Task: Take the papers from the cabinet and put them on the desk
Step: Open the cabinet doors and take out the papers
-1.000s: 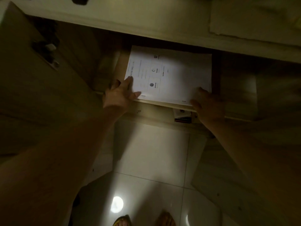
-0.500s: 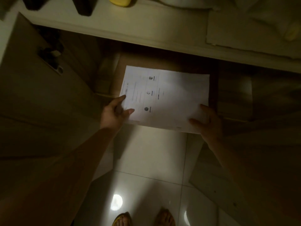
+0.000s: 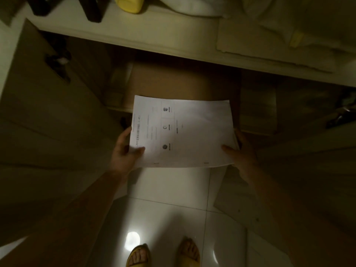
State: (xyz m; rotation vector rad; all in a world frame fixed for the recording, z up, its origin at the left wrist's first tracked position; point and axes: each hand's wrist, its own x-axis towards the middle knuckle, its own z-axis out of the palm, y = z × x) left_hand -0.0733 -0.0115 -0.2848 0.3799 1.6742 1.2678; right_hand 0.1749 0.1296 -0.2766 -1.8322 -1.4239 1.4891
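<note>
In front of the open cabinet, left hand and right hand pinch the thin, floppy papers at opposite side edges.

Print on the papers is too small and dim to read. Left hand shows only a thumb on top, its fingers hidden beneath the sheet; same with the right hand. Both forearms run off the bottom edge. The cabinet interior sinks into shadow. Up on the desk, a yellow thing is cut by the top edge, unidentifiable.
</note>
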